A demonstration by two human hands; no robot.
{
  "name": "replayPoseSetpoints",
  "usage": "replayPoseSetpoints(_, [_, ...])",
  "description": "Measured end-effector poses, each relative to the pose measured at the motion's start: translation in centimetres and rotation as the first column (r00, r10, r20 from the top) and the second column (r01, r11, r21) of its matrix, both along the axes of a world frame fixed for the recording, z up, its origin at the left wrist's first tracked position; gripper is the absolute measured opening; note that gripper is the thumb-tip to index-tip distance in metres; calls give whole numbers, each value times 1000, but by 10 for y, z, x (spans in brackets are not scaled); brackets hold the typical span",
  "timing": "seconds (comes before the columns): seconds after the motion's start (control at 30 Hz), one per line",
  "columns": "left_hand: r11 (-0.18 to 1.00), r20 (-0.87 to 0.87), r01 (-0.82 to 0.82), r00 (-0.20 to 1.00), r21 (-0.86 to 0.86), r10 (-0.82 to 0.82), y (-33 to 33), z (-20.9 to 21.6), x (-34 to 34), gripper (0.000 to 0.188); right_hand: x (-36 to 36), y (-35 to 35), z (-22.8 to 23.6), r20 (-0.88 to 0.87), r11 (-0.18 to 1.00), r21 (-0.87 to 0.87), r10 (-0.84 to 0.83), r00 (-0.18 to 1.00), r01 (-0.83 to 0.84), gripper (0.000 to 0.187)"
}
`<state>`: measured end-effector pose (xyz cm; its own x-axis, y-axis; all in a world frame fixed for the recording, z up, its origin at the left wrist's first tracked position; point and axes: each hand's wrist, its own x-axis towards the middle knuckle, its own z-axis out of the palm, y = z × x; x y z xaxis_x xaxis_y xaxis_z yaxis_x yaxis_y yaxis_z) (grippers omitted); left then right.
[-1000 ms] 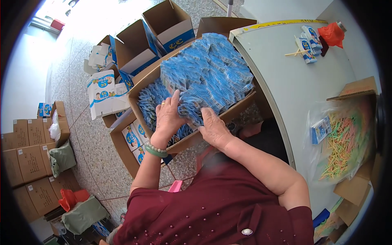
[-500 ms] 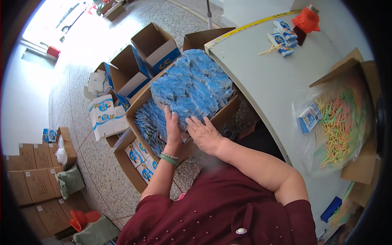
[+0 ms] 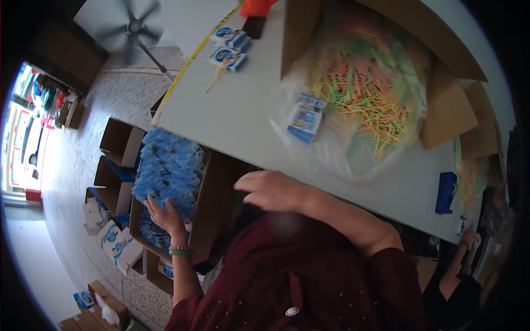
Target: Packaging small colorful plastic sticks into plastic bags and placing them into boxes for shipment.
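Blue packets (image 3: 168, 171) fill the carton (image 3: 212, 209) beside the counter (image 3: 232, 121).
Left hand (image 3: 164, 215) lies flat on them, fingers spread, gripping nothing; right hand (image 3: 273, 190) hovers open near the counter edge, also empty.

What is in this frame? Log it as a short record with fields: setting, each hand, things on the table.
Setting: white table with an open cardboard carton beside it on the floor
Left hand: fingers spread, resting on blue packets in the carton; green bangle at the wrist
Right hand: open, empty, blurred, at the table edge
On table: clear bag of coloured sticks, small blue-and-white box
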<state>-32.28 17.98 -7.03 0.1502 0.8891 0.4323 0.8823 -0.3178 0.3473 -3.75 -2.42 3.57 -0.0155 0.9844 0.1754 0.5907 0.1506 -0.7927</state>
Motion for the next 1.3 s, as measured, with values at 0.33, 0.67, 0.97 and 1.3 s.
replayPoseSetpoints(0.33, [492,253,866,497,-86,-830,-113,102,295,19,66,-126,4,-323,673,-50,-710,626,738,8])
replayPoseSetpoints(0.67, [581,248,647,745,-493,-619,-98,71,363,40,102,-174,-5,-70,496,50,-864,499,867,8])
replayPoseSetpoints(0.97, [638,536,768,562,-55,-630,-96,56,349,19,126,-167,-1,147,498,15,-859,491,867,10])
replayPoseSetpoints(1.3, [510,955,844,267,-165,-133,-82,43,343,14,168,-157,14,309,344,-52,-887,343,938,10])
